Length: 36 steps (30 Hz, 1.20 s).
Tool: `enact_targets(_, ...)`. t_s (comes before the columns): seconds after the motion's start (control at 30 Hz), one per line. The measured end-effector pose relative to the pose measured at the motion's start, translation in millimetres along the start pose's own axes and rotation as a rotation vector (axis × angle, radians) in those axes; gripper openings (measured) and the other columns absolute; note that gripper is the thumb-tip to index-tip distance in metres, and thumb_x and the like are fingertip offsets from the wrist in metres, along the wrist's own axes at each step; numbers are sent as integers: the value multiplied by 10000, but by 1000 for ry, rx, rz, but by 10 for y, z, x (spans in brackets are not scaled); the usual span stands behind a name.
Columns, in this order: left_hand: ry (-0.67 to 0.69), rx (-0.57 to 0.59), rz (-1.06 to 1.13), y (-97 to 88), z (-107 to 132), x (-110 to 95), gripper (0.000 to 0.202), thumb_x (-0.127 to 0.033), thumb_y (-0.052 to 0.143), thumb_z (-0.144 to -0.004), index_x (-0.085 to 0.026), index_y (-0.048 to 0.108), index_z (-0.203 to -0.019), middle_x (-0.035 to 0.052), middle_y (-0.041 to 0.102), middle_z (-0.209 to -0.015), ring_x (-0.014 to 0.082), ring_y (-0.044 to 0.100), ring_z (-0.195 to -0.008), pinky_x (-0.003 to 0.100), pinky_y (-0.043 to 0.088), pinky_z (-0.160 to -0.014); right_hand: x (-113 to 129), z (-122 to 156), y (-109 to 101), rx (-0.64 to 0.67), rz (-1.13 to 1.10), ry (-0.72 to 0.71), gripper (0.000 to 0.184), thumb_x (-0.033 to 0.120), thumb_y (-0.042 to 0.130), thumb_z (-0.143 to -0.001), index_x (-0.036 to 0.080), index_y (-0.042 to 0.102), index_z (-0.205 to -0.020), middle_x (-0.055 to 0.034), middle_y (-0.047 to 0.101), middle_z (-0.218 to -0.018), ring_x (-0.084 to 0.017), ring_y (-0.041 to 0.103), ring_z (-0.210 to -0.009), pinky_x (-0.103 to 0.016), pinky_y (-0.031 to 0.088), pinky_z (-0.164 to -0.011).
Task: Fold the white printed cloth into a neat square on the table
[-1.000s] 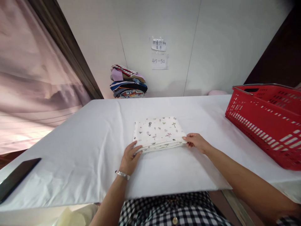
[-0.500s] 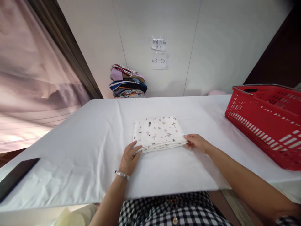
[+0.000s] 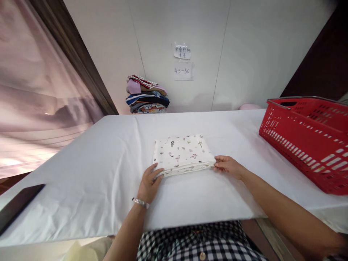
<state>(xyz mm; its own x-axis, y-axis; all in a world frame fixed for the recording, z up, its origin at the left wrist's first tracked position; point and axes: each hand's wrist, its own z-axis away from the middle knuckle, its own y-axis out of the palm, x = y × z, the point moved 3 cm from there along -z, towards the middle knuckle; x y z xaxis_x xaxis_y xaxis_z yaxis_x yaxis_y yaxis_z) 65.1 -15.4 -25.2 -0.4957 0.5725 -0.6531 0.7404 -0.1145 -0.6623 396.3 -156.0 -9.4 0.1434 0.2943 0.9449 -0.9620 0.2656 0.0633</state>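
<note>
A folded white cloth (image 3: 182, 152) printed with small palm trees, birds and leaves lies flat on the white-covered table in front of me. Its layers show along the near edge. My left hand (image 3: 150, 182), with a silver bracelet at the wrist, has the near left corner between its fingers and thumb. At the near right corner, the bent fingers of my right hand (image 3: 228, 166) close on the edge of the cloth; part of that grip is hidden.
A red plastic basket (image 3: 301, 145) stands on the right of the table. Stacked folded fabrics (image 3: 146, 95) sit beyond the far edge by the wall. A dark flat phone-like object (image 3: 20, 204) lies at the left. A pink curtain (image 3: 40, 90) hangs on the left.
My right hand has shifted slightly to the right at the cloth's corner. My left hand and the folded cloth stay nearly where they were; the view has moved a little.
</note>
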Motion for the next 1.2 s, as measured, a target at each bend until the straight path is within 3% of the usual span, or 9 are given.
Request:
enact_targets(0.3,40,-20,-29,-2,8,5,282,-395,523,-802,-246,659,-999,50,503,-1255,237,483,-1149,361,529,-836,29,23,60,-23,-64,22,243,164,675,-652,141,637,-891,-56,668,-792,-98,587,-640,-182,446,-524)
enact_targets(0.43,45,-18,-36,0,8,19,288,-403,528,-797,-254,656,-1008,46,498,-1263,239,484,-1148,379,516,-863,15,7,68,-12,3,-6,301,207,682,-649,151,627,-939,-61,663,-838,-115,590,-683,-201,445,-545)
enact_targets(0.6,32,-10,-28,6,9,18,290,-398,525,-799,-255,653,-1017,46,490,-1270,240,467,-1163,380,516,-866,-32,-44,42,-37,143,-82,369,232,668,-643,148,613,-998,-13,635,-693,-96,533,-581,-214,406,-536)
enact_targets(0.93,52,-20,-60,-5,8,-5,288,-397,530,-795,-247,658,-1005,51,496,-1265,242,485,-1150,411,474,-931,-14,-16,66,-21,143,-101,423,204,623,-627,146,585,-1044,13,623,-653,-77,478,-519,-211,358,-509)
enact_targets(1.2,55,-16,-51,0,10,3,289,-388,525,-799,-252,651,-1020,50,491,-1266,241,480,-1154,383,517,-862,-12,-27,89,-102,117,-100,376,260,637,-627,147,597,-983,13,597,-592,-90,471,-501,-227,354,-496)
